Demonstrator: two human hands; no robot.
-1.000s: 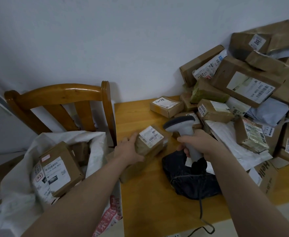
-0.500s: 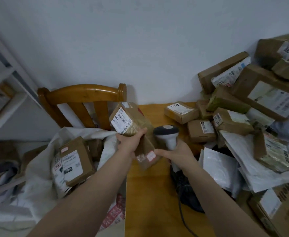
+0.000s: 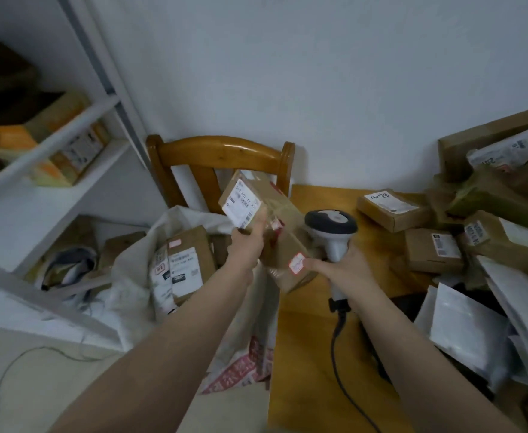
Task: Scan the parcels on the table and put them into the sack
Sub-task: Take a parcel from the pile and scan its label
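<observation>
A: You have one scanner (image 3: 331,226) and one sack (image 3: 131,276).

B: In that sack you can count two labelled boxes (image 3: 190,245).

A: You are lifting one taped brown parcel (image 3: 275,196). It carries one white label (image 3: 240,207) and one pink sticker (image 3: 297,264).

B: There is one bench (image 3: 303,354). On it, three small brown cartons (image 3: 392,209) lie clear enough for you to count.

A: Past them you have one heap (image 3: 490,195), too tangled to number, and at least two white mailers (image 3: 465,323).

B: You also have one wooden chair (image 3: 222,150), and one shelf unit (image 3: 12,220) with two boards showing.
</observation>
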